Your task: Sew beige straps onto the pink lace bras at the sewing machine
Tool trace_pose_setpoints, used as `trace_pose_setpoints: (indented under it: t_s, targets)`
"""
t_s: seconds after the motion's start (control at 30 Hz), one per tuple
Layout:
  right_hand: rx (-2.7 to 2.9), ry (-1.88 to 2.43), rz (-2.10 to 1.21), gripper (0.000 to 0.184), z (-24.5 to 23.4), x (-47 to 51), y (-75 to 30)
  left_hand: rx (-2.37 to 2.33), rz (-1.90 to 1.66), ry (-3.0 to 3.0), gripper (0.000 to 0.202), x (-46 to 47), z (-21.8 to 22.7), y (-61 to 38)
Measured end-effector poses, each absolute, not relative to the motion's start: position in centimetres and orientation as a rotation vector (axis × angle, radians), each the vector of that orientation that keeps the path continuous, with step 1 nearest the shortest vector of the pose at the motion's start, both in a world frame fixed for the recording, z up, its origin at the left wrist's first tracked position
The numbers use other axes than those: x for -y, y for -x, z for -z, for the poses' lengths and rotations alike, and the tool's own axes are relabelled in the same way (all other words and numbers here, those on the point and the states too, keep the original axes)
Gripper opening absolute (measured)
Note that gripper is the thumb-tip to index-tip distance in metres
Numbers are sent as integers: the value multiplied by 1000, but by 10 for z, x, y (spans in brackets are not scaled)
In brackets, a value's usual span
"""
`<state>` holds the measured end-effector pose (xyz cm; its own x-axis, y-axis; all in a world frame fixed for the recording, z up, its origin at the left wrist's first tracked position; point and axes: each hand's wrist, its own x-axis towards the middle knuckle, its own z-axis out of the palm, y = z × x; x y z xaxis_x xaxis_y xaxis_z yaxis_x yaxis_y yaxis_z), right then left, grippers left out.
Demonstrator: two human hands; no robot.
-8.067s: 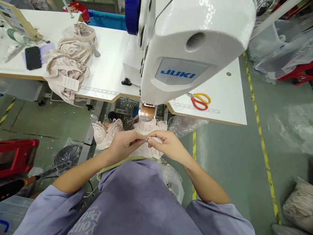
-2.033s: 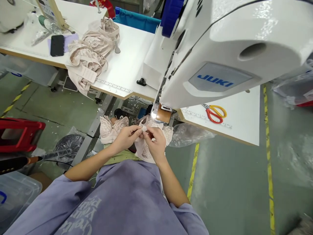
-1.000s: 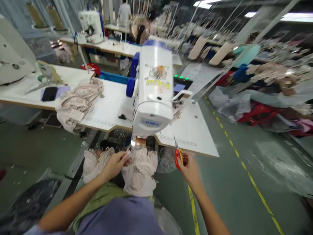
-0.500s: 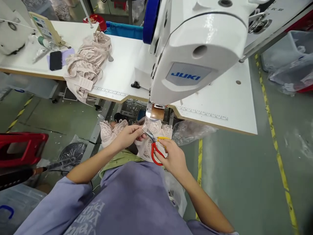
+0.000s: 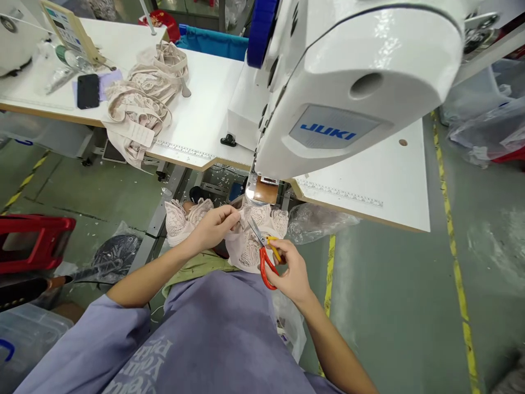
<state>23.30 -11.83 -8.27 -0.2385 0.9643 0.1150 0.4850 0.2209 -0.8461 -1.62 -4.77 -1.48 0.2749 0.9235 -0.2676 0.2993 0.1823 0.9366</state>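
A pale pink lace bra (image 5: 255, 253) lies across my lap, under the front of the sewing machine (image 5: 328, 109). My left hand (image 5: 217, 225) pinches the bra's edge between thumb and fingers. In my right hand (image 5: 290, 269) is a pair of scissors (image 5: 263, 249) with one red and one yellow handle. My fingers are in the handles and the blades stand slightly apart. The blade tips point up and left, over the lace, a short way right of my left fingertips. Whether they touch the fabric I cannot tell.
More pale pink lace garments (image 5: 143, 104) are heaped on the white table (image 5: 209, 87), left of the machine. A black phone (image 5: 88, 91) and a control panel (image 5: 68, 33) are farther left. A red stool (image 5: 35, 243) stands at the left; a clear plastic bag (image 5: 320, 221) hangs under the table.
The scissors have drawn back right and down from my left fingertips, and their handles have spread wider. My left hand keeps its pinch on the bra. The view has shifted slightly.
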Motion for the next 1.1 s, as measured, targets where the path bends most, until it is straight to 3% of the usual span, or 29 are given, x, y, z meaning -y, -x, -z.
trace_pose_setpoints:
  t_s: [0.1, 0.87, 1.1]
  targets:
    - [1841, 1309, -918, 51, 84, 118, -228, -1283, -664, -1368, 35, 45, 14, 18]
    - [1667, 1512, -1073, 31, 82, 114, -225, -1284, -595, -1507, 34, 37, 9, 25]
    - [1731, 1832, -948, 38, 86, 74, -299, -1576, -466, -2042, 27, 31, 18, 38]
